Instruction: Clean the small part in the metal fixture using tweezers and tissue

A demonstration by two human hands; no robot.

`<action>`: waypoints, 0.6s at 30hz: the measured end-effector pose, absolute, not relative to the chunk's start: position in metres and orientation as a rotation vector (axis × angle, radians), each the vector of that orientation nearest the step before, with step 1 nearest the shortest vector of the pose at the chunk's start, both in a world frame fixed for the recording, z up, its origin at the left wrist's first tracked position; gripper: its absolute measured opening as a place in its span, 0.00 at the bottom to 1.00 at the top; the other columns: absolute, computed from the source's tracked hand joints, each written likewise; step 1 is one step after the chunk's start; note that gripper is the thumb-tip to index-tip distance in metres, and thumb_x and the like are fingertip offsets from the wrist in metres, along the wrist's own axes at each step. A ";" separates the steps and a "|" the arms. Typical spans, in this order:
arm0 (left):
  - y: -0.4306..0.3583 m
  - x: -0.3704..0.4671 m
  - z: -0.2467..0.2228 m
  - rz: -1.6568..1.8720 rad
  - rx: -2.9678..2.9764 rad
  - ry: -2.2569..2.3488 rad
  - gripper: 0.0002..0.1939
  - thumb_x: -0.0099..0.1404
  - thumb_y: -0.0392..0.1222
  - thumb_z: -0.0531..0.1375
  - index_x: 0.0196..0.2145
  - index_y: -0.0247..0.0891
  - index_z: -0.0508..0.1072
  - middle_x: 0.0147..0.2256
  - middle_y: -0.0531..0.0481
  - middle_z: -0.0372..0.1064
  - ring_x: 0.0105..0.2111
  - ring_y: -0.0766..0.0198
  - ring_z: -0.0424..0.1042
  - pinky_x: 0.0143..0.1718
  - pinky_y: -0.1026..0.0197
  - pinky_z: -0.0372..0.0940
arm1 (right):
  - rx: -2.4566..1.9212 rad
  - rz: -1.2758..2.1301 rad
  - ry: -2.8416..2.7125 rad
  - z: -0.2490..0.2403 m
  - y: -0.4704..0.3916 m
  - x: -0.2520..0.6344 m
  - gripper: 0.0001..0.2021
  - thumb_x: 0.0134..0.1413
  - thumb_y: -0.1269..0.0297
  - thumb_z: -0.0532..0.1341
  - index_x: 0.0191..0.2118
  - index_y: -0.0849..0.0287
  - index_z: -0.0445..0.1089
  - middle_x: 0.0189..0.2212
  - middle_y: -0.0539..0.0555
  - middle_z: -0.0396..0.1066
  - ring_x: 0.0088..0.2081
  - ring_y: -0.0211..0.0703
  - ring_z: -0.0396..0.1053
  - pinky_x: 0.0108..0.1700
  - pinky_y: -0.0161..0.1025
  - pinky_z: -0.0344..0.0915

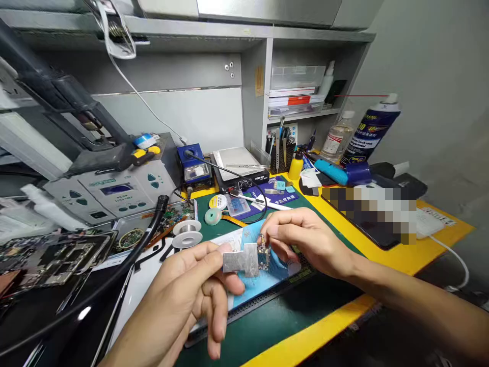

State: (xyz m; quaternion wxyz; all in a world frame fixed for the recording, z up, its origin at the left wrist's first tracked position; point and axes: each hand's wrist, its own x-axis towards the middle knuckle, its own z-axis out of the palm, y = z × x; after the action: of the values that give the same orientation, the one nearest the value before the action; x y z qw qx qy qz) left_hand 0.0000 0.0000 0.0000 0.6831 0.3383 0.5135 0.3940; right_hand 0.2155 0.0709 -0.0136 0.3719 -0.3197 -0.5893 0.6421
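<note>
Between thumb and fingers, my left hand [198,285] pinches a flat silvery metal plate [244,260] with a stepped outline. My right hand [305,237] is closed on a small circuit board [263,255], gripping it near its upper end. The board sits right beside the plate's right edge; whether the two touch I cannot tell. Both are held above a blue-topped work pad [250,290] lying on the green mat [290,326]. A spool of solder wire [187,234] stands just beyond my left hand.
At left are a grey soldering station [122,188], a black hose [141,250] and opened devices with bare boards [57,255]. A dark phone [362,219] lies at right. Behind stand a yellow bottle [296,165], a tool holder [281,153] and a spray can [370,132].
</note>
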 end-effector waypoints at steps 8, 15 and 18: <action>0.006 0.002 -0.001 0.882 0.724 1.138 0.16 0.66 0.53 0.63 0.32 0.35 0.72 0.27 0.48 0.77 0.13 0.70 0.65 0.09 0.68 0.64 | -0.857 1.661 -1.527 -0.007 0.072 0.216 0.07 0.49 0.65 0.63 0.28 0.64 0.73 0.14 0.46 0.62 0.16 0.31 0.55 0.20 0.32 0.51; 0.005 0.000 -0.003 0.902 0.720 1.124 0.15 0.66 0.51 0.63 0.34 0.35 0.71 0.27 0.47 0.77 0.13 0.70 0.66 0.10 0.69 0.64 | -0.870 1.637 -1.574 -0.003 0.072 0.215 0.07 0.51 0.65 0.64 0.28 0.64 0.73 0.15 0.46 0.63 0.16 0.31 0.56 0.20 0.32 0.51; 0.004 0.000 -0.003 0.914 0.717 1.122 0.16 0.66 0.52 0.63 0.34 0.36 0.69 0.27 0.46 0.78 0.13 0.70 0.66 0.09 0.70 0.63 | -0.878 1.643 -1.548 -0.005 0.073 0.216 0.08 0.52 0.64 0.64 0.29 0.64 0.75 0.14 0.46 0.63 0.17 0.31 0.56 0.20 0.32 0.51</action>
State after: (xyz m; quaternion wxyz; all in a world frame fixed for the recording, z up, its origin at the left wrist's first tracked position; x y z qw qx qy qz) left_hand -0.0002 0.0039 -0.0025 0.6914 0.3207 0.5020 0.4089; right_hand 0.2155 0.0725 -0.0049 0.3518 -0.3391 -0.5983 0.6350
